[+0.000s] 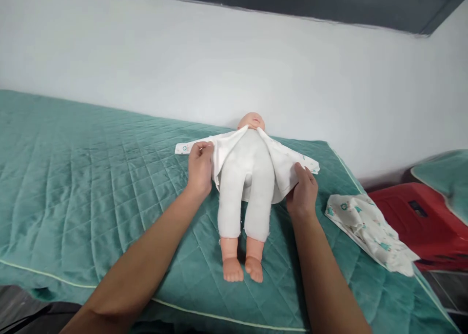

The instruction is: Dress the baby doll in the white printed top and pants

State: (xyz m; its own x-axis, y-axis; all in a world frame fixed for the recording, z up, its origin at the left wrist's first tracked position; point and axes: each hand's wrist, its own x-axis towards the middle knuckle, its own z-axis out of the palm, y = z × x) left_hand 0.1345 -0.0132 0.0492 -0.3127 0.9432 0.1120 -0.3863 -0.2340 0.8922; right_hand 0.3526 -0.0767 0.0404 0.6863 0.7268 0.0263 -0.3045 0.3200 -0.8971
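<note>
A doll (248,178) is being supported on its back by a green quilted cover (91,178), its head lying near the white wall (146,56) and its feet pointing toward the near edge. A white shirt (285,166) is being held open at the front, one panel by each hand. For this to be done well, even, gentle tension is being called for on both sides, since the collar could otherwise be dragged off centre at the neck. The sleeves are best being left flat; whether anything is being covered inside them cannot be told.

One panel is apparently being pinched beside its sleeve by the fingers of the left hand (200,170), the thumb being partly hidden. The other panel is being pinched by the bent fingers of the right hand (304,192), which is being held slightly nearer the near edge. Both forearms (144,256) are being extended forward, angled inward, well apart from the doll's legs.
</note>
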